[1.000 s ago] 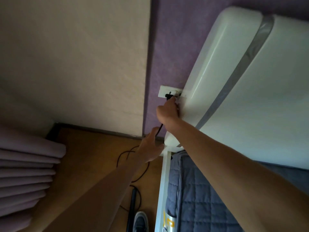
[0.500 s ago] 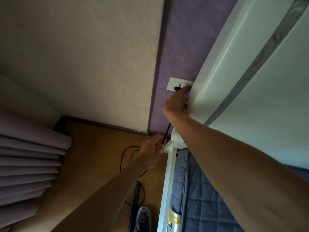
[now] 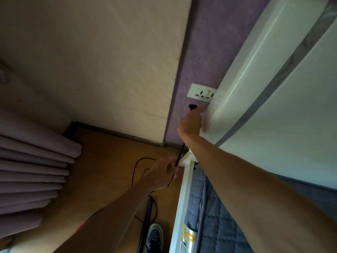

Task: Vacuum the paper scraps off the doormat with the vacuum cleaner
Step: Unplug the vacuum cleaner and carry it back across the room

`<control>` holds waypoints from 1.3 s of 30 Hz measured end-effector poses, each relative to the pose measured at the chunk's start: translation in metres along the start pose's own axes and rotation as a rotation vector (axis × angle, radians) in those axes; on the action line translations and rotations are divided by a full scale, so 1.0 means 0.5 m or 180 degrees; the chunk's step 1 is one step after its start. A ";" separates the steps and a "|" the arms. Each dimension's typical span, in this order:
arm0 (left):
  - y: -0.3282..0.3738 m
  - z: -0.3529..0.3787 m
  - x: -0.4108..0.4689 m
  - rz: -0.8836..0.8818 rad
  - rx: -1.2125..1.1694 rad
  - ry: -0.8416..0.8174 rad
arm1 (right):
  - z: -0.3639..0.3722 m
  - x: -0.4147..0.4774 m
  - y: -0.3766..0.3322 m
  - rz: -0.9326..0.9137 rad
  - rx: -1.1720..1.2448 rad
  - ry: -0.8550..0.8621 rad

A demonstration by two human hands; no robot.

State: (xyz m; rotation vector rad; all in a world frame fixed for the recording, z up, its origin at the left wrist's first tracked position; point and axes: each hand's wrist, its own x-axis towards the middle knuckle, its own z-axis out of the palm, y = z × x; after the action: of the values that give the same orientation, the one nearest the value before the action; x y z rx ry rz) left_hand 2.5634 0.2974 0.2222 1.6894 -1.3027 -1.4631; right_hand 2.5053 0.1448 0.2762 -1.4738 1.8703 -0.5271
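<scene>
My right hand (image 3: 191, 121) grips the black plug (image 3: 192, 107) just below the white wall socket (image 3: 202, 94); the plug is out of the socket and both outlets show. From the plug the black cord (image 3: 180, 155) runs down to my left hand (image 3: 164, 173), which holds it, then loops over the wooden floor. The black vacuum tube (image 3: 146, 220) stands near the bottom of the view. No doormat or paper scraps are in view.
A white bed headboard (image 3: 264, 88) and white frame rail (image 3: 183, 201) fill the right, with a grey-blue quilted blanket (image 3: 215, 227). Folded purple curtains (image 3: 31, 161) hang at left. A dark shoe (image 3: 154, 236) rests on the wooden floor (image 3: 102, 161).
The plug was at the socket; now my right hand has drawn it down and out, leaving the outlets bare. The view has shifted closer to the wall.
</scene>
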 end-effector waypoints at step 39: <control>-0.426 -0.108 -0.587 -0.1523 -0.2077 0.2904 | 0.570 -0.747 -0.108 -0.3254 -0.0500 -0.3282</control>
State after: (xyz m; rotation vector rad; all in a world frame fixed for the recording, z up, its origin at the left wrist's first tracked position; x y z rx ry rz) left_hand 2.6985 0.6347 0.1731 1.8674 0.0677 -0.9345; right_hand 2.7935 0.5155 0.2184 -2.1640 0.3050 0.0173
